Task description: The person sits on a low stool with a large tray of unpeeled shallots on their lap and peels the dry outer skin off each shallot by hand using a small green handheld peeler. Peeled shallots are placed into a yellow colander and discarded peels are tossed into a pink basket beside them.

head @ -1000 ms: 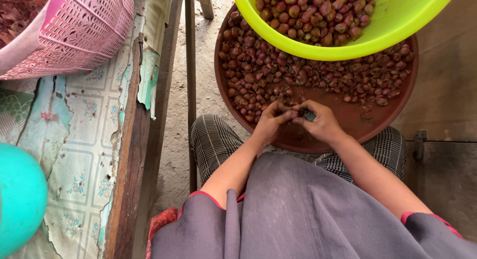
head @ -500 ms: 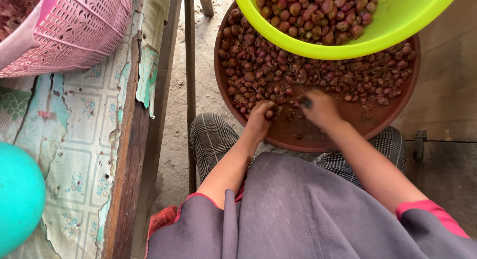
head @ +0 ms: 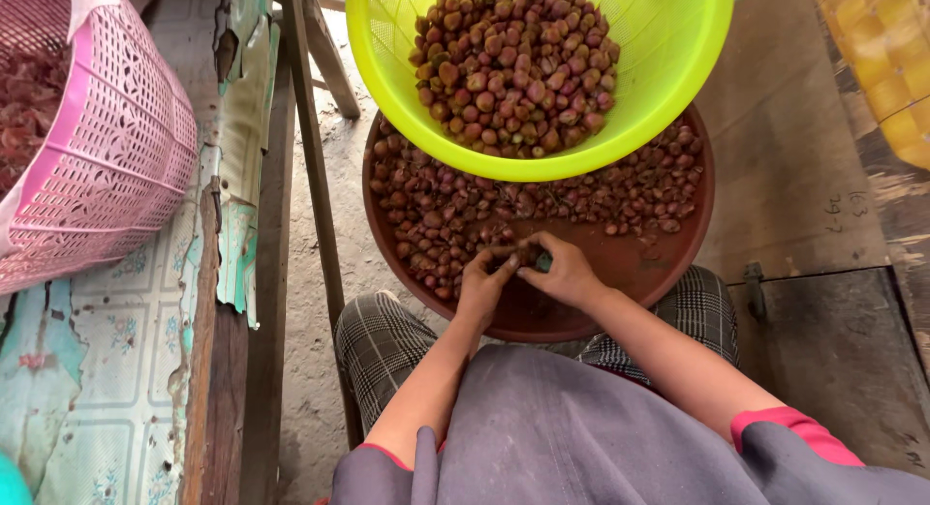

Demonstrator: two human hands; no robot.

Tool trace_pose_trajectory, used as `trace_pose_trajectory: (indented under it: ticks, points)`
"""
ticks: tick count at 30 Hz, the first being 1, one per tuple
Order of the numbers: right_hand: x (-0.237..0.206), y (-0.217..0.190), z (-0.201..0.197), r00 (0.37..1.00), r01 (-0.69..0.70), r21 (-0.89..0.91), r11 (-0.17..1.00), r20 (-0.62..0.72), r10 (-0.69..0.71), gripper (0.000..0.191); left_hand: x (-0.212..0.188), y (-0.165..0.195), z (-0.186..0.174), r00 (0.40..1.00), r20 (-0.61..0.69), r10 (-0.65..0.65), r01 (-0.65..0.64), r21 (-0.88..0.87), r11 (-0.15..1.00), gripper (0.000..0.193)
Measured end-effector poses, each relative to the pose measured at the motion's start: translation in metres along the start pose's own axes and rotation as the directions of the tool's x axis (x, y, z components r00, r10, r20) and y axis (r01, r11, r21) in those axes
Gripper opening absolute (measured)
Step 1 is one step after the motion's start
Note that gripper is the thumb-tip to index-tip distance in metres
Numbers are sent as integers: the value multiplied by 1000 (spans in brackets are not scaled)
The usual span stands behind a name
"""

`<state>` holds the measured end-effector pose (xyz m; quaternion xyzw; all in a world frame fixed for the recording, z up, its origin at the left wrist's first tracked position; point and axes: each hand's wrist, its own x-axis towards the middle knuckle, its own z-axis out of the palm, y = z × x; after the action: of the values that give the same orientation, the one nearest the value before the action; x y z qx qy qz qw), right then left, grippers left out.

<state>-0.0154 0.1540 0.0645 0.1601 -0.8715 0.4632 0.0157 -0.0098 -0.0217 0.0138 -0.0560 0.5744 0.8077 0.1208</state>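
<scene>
My left hand (head: pixel 482 284) and my right hand (head: pixel 565 273) meet over the near part of a round brown basin (head: pixel 639 265) resting on my lap. The left fingers pinch a small reddish-brown bulb (head: pixel 511 257). The right hand is closed around a small tool (head: pixel 543 263) with a dark greenish handle, held against that bulb. Many loose bulbs (head: pixel 436 219) lie across the far half of the basin. A bright yellow-green plastic basket (head: pixel 668 79) rests over the basin's far edge, holding a heap of cleaner, lighter bulbs (head: pixel 513 60).
A pink plastic basket (head: pixel 116 147) with reddish skins sits on a worn, patterned table (head: pixel 107 350) at the left. A wooden frame post (head: pixel 315 176) runs between the table and my knees. Wooden boards (head: pixel 804 195) lie to the right, beside a yellow crate (head: pixel 891 50).
Half a second ago my right hand reached forward into the loose bulbs. It has since come back to meet the left hand at the basin's near side.
</scene>
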Motion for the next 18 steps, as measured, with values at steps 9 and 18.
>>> trace_pose_trajectory:
  ticks: [9, 18]
  points:
    - [1, 40, 5, 881, -472, 458, 753, 273, 387, 30, -2, -6, -8, 993, 116, -2, 23, -174, 985, 25]
    - [-5, 15, -20, 964, -251, 288, 924, 157, 213, 42, -9, 5, 2, 999, -16, 38, -39, -69, 997, 39]
